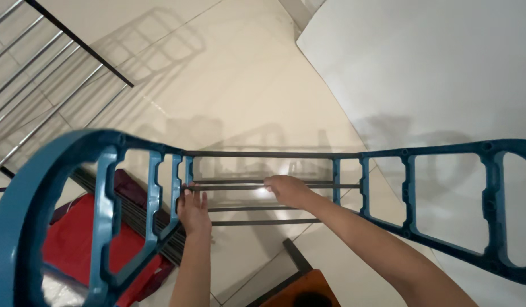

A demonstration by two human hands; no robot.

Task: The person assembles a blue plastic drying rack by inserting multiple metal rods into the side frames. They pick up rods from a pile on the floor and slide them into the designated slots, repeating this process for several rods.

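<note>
Two hands work low in view — the left hand (193, 209) open, fingers up against the blue plastic frame (106, 193), the right hand (287, 190) curled over a dark metal rod (263, 186). Beyond, the rack spans pale floor tiles (240, 85).

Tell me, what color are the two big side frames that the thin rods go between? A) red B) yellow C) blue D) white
C: both side frames, the left frame and the right frame, are blue plastic, joined by dark thin rods that the left hand and right hand touch.
</note>
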